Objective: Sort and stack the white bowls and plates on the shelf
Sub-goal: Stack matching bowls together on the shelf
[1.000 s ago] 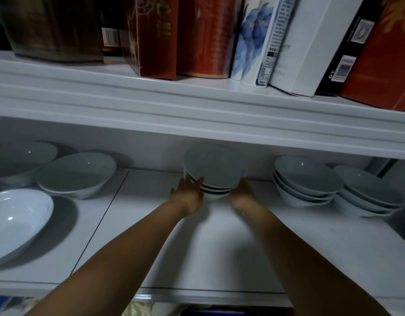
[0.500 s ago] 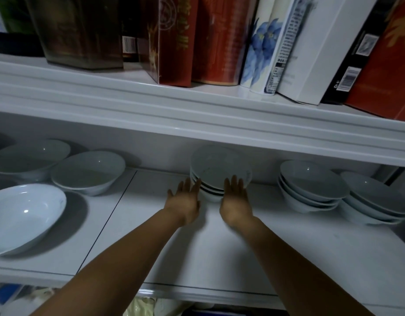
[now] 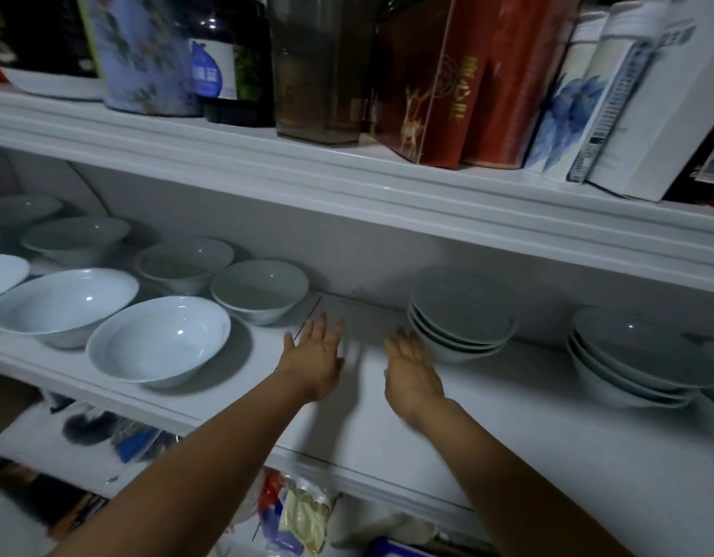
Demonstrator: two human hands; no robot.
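Observation:
A stack of three white bowls (image 3: 459, 319) stands at the back of the white shelf (image 3: 387, 428), right of centre. My right hand (image 3: 411, 371) hovers just left of that stack, fingers straight, holding nothing. My left hand (image 3: 313, 355) is spread flat over the bare shelf further left, also empty. Several single white bowls sit on the left: a large one near the front (image 3: 160, 343), another beside it (image 3: 63, 303), and smaller ones behind (image 3: 260, 289) (image 3: 186, 261). A second stack of white bowls (image 3: 632, 355) stands at the right.
The upper shelf (image 3: 347, 182) hangs low over the bowls and carries red boxes (image 3: 427, 78), jars and a dark bottle (image 3: 230, 58). More bowls (image 3: 75, 239) crowd the far left. Bags and packets (image 3: 295, 512) lie on the level below.
Both hands have let go of the middle stack and drawn back and leftward. The view has swung left, bringing more single bowls into sight.

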